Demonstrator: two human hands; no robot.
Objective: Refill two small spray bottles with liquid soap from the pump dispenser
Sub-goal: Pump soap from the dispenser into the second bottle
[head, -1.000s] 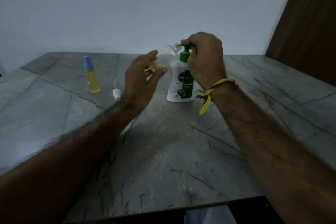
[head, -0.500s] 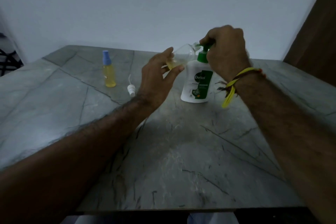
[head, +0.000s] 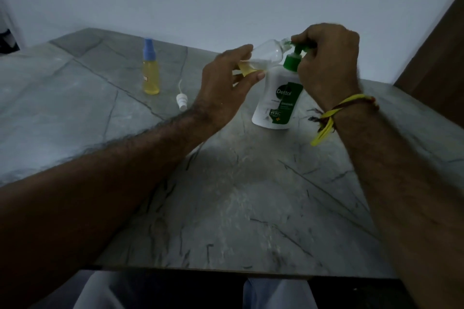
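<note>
My left hand [head: 226,88] grips a small clear spray bottle [head: 266,56], uncapped and tilted, with a little yellow liquid at its bottom end. Its open neck touches the green spout of the white pump dispenser [head: 278,100], which stands on the grey marble table [head: 226,195]. My right hand [head: 329,57] is closed over the green pump head. A second spray bottle [head: 150,70], full of yellow liquid and wearing a blue cap, stands upright to the left. Between it and my left wrist lies a white spray cap with its tube [head: 181,100].
A pale wall runs behind the table, and a brown wooden panel [head: 437,57] stands at the right. A yellow and red thread band [head: 334,115] hangs from my right wrist. The table's front edge is close to my body.
Both hands keep their grips on the bottle and the pump. The whole scene has shifted right and down in view as my head turned. The pump head looks slightly lower.
</note>
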